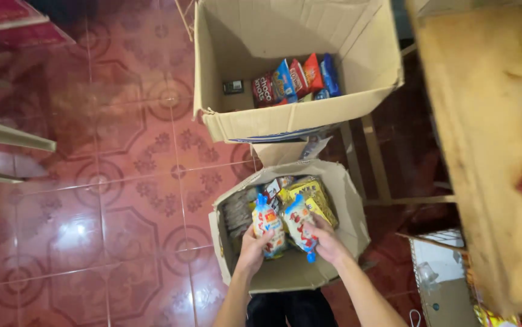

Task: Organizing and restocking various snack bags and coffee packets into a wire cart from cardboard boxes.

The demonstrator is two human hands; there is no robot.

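Both my hands reach down into a small open cardboard box (345,200) on the floor. My left hand (252,247) grips a white, red and blue snack packet (267,223). Beside it, my right hand (327,242) holds a second packet of the same kind (300,227), tilted, its blue end pointing down. Under and behind the packets lie yellow packets (312,197) and dark wrapped stacks (236,212) inside the same box.
A bigger open cardboard box (297,118) stands just beyond, with several upright snack bags (297,79) at its bottom. A wooden table (485,151) runs along the right, goods at its edge. Glossy red patterned floor tiles (109,200) spread to the left.
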